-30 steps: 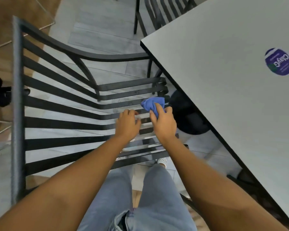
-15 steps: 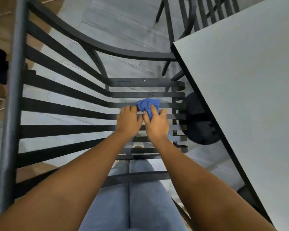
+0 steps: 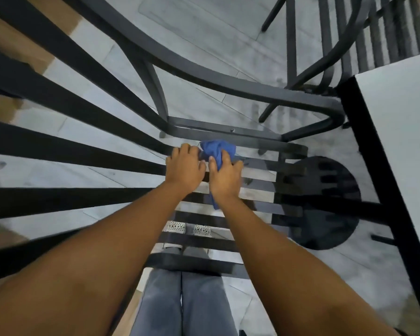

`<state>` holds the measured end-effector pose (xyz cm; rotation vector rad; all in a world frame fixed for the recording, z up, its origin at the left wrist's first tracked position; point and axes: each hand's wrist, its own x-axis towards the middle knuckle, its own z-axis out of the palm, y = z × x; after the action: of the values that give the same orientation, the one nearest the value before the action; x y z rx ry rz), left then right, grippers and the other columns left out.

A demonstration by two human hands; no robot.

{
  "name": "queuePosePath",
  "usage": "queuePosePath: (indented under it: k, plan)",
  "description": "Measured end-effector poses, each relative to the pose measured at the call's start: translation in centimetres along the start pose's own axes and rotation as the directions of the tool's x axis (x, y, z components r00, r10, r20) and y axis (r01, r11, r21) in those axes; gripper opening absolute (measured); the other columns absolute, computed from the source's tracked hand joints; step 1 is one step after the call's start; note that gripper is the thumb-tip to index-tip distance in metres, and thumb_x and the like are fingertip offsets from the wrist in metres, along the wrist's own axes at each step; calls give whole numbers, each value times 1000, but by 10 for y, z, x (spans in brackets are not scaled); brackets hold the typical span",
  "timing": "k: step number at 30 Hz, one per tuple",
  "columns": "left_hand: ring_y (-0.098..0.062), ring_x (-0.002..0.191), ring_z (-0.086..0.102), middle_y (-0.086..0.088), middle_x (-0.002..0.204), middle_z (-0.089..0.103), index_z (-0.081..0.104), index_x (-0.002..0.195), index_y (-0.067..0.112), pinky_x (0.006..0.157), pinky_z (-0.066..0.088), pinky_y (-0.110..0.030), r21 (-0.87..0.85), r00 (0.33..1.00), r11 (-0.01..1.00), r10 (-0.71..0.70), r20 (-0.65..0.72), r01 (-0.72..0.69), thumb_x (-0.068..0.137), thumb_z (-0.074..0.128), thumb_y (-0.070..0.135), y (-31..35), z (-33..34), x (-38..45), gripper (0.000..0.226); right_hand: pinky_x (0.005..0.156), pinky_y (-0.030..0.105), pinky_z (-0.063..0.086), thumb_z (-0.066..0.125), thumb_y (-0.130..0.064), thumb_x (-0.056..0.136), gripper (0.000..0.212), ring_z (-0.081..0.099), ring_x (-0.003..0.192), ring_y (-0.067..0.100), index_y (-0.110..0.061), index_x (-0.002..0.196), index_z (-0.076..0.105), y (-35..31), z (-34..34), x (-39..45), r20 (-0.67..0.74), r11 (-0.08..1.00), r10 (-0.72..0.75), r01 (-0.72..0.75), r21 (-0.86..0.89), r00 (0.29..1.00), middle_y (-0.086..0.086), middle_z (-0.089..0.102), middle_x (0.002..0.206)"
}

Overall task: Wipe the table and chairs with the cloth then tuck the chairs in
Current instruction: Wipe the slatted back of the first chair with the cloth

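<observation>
- The right hand gripped the blue cloth, fingers curled over the bunched fabric and pressing it onto the seat slats of the black metal chair; one tail of the cloth hung out below the wrist, toward 6 o'clock.
- The left hand lay just beside it at 9 o'clock, fingers bent down over a slat near the back of the seat; whether it pinched an edge of the cloth could not be told.
- The chair filled most of the view, its curved armrest sweeping from 10 o'clock across to 2 o'clock and its flat slats fanning out toward 9 o'clock.
- Through the slats showed pale grey floor tiles, with a strip of brown wood-toned flooring at 10 o'clock.
- The table, pale on top with a dark edge, stood at 3 o'clock, its corner near the end of the armrest; its round black base rested on the tiles at 4 o'clock.
- A second slatted chair stood at 1 o'clock, beyond the table corner.
- Grey jeans and patterned shoes showed at 6 o'clock under the seat.
</observation>
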<state>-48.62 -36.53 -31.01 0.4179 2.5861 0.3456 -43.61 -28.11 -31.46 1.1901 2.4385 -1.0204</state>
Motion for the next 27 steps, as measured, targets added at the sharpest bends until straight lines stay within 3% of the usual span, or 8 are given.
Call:
queuePosePath:
  k: [3, 5, 7, 11, 15, 19, 23, 27]
  plan:
    - [-28, 121, 40, -10, 133, 44, 47, 130, 15, 98, 35, -41, 21, 1000, 1000, 7, -23, -7, 96, 45, 33, -14, 12, 26, 39, 98, 36, 35, 41, -45, 97, 56, 43, 118, 34, -28, 148, 25, -4, 20, 27, 34, 1000, -15, 14, 25, 999, 17, 31, 135]
    - [-28, 124, 36, -11, 135, 42, 44, 132, 13, 98, 32, -41, 48, 999, 999, 21, -43, -19, 95, 46, 32, -23, 20, 42, 42, 109, 47, 22, 35, -55, 95, 66, 21, 135, 40, -34, 150, 5, -2, 30, 45, 107, 979, -1, 22, -204, 994, 17, 8, 153]
    - [-28, 128, 32, -11, 139, 36, 41, 135, 13, 101, 28, -40, 69, 998, 996, 54, -43, -51, 94, 47, 31, -31, 28, 56, 45, 112, 57, 1, 31, -62, 93, 76, -8, 140, 47, -34, 148, -13, 7, 37, 59, 180, 886, -30, 110, -450, 983, 11, -20, 156]
    - [-26, 133, 25, -10, 147, 27, 36, 138, 13, 105, 23, -37, 87, 987, 984, 160, -34, -157, 93, 47, 27, -42, 42, 77, 48, 110, 56, -12, 40, -61, 90, 90, -27, 137, 41, -27, 147, -21, 24, 49, 80, 284, 758, -195, 328, -564, 939, 13, -32, 151]
    - [-26, 136, 23, -11, 148, 27, 34, 140, 9, 109, 19, -34, 62, 966, 966, 255, -41, -252, 94, 45, 20, -49, 51, 91, 48, 108, 52, -19, 44, -62, 87, 99, -26, 139, 35, -12, 148, -15, 21, 60, 92, 291, 653, -350, 455, -605, 890, 17, -26, 153]
    - [-32, 128, 34, -18, 139, 38, 42, 134, 2, 108, 23, -36, 40, 947, 957, 289, -138, -287, 91, 50, 14, -58, 54, 94, 45, 112, 49, -14, 41, -51, 89, 87, -16, 144, 31, -8, 150, -5, 9, 75, 96, 303, 631, -471, 557, -541, 828, 14, -13, 157]
    - [-33, 133, 31, -19, 141, 36, 38, 137, 3, 114, 15, -43, 69, 936, 943, 333, -115, -327, 94, 47, 19, -63, 61, 95, 47, 113, 49, -11, 21, -58, 87, 77, -3, 146, 28, -18, 151, 7, 24, 75, 102, 242, 592, -517, 547, -591, 821, 6, 3, 159]
    - [-27, 139, 21, -12, 147, 31, 27, 145, 8, 115, 5, -40, 27, 931, 936, 352, -92, -351, 99, 39, 30, -49, 67, 99, 53, 107, 63, 7, 30, -61, 84, 72, 22, 141, 35, -24, 145, 34, 43, 70, 105, 65, 659, -519, 447, -605, 852, 3, 32, 152]
